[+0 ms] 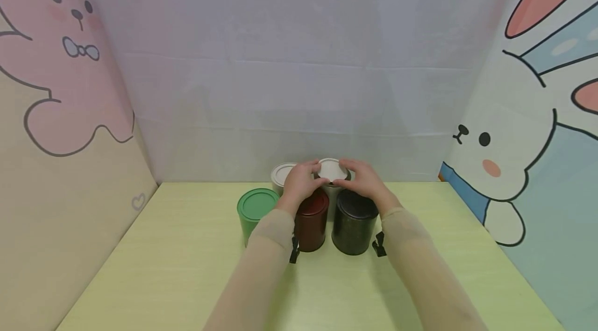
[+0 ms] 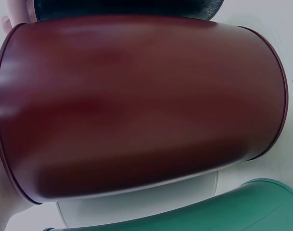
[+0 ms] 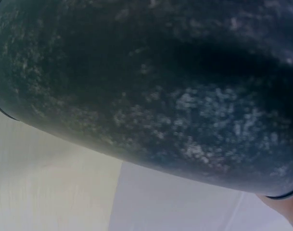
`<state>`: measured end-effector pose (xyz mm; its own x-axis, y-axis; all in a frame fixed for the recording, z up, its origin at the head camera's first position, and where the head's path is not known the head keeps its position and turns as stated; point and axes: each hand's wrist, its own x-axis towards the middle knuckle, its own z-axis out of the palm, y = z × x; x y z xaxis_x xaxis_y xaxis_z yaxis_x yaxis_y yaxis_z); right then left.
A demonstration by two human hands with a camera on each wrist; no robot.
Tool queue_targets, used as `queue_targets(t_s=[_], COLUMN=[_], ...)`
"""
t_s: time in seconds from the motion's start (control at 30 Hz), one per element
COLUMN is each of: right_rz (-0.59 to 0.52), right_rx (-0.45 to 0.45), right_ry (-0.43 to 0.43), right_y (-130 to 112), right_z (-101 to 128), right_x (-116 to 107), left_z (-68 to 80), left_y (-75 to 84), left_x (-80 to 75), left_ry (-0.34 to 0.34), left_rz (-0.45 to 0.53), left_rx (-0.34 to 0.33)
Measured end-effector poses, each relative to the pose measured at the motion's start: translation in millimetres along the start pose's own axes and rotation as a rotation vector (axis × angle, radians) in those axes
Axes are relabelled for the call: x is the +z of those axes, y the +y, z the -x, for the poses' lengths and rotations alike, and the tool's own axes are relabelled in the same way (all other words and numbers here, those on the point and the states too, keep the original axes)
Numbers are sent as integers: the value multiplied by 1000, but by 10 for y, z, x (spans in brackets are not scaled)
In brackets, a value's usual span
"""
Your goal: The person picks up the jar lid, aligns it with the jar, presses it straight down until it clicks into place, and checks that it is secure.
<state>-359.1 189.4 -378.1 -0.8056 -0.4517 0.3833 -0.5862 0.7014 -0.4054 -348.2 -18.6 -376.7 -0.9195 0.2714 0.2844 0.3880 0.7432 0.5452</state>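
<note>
Head view: left hand (image 1: 300, 181) and right hand (image 1: 362, 179), fingers curled, jointly grip white-lidded tin (image 1: 330, 171), steadying it behind maroon tin (image 1: 310, 219) and black tin (image 1: 354, 222) on tabletop (image 1: 187, 269).

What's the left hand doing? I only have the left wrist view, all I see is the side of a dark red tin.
Observer: The head view shows the left hand at the rim of a white-lidded tin in the back row, behind the dark red tin.
Operator: And the right hand?
Observer: The right hand is on the opposite side of that lid, reaching over the black tin.
Operator: How many tins in all?
Observer: Five: a green tin, the dark red and the black in front, and a second white-lidded tin behind.
</note>
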Motion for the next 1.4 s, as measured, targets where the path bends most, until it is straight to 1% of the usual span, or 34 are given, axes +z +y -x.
queue_targets(t_s=[0.17,0.27,0.4,0.63,0.83,1.07,1.13,1.3,1.4], right_rz=[-33,-48,-70,-88,-93,-105,-106,-98,-98], right_rx=[20,24,33,38,61,101,100,69,66], right_ry=[-5,1,3,5,-5,-58,-64,-44,-31], right_y=[21,35,46,47,58,70,74,90,90], right_z=[-4,-8,-7,6,6,13,13,9,14], right_x=[16,36,55,64,72,64,59,57,50], left_z=[-12,-18,-22,-24,-10,-1,0,10,15], left_y=[-26,-35,-22,-10,-14,-10,-12,-15,-18], left_x=[23,39,44,67,73,66,63,51,49], left_ry=[-7,-4,-13,-33,-43,-104,-114,-107,-105], left_rz=[30,23,-30,-139,-183,-187,-179,-179,-178], left_rx=[-15,-10,7,57,96,93,88,98,106])
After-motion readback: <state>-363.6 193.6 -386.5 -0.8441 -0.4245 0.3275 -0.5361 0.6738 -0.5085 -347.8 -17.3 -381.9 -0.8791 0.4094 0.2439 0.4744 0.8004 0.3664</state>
